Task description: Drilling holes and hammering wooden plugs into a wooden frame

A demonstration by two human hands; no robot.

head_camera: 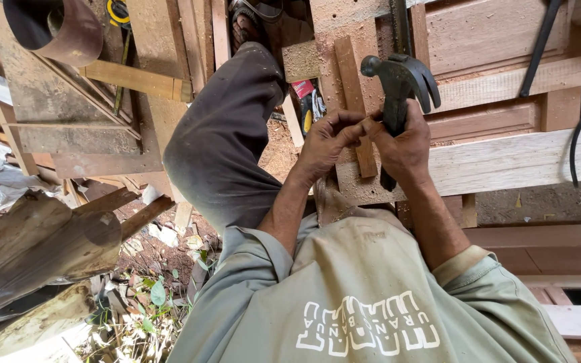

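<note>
Fingers: your left hand (324, 144) pinches something too small to tell, against your right hand (405, 144).
Hammer: your right hand grips the claw hammer (401, 84) head-up, above the narrow wood strip (354, 101).
Progress: strip lies on the sawdusty board (506, 161); no blow under way.

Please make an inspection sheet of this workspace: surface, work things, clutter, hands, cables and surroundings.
Surface: wooden boards dusted with sawdust.
Job's things: claw hammer, head up; narrow wooden strip under the hands.
Clutter: offcuts, a red-handled tool, a rusty pipe.
Grippers: right hand grips the hammer handle; left hand pinches beside it, what it pinches is hidden.
Cables: black cable across the boards.
Surroundings: log, leaves and earth.
</note>
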